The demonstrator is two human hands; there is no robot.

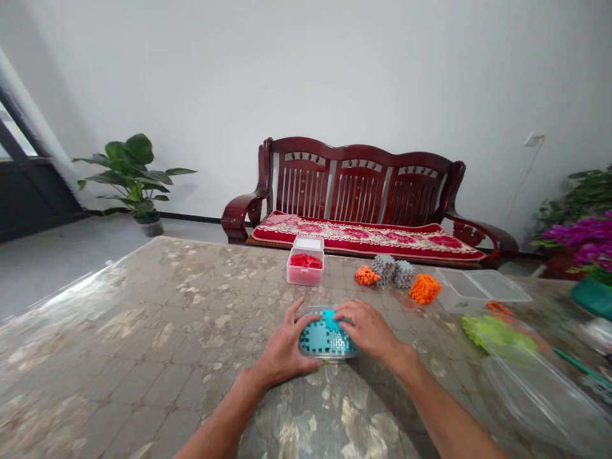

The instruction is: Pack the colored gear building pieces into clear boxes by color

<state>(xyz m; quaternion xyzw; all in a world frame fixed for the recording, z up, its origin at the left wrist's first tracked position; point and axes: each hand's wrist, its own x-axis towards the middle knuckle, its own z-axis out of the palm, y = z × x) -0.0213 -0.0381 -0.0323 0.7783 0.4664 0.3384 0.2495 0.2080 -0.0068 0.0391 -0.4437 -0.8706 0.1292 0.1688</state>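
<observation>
A clear plastic container full of teal interlocking building pieces sits on the table in front of me. My left hand curves around its left side, fingers at the far rim and thumb side along the near edge, gripping it. A brighter turquoise building piece lies over the far part of the container's contents. My right hand reaches over the right rim, closed with its fingertips on that turquoise piece. The right end of the container is partly hidden beneath this hand.
Beyond stands a lidded clear box of red pieces. To the right are orange clusters, grey clusters, an open clear box, lime-green pieces and a clear plastic container. A wooden bench stands behind the table.
</observation>
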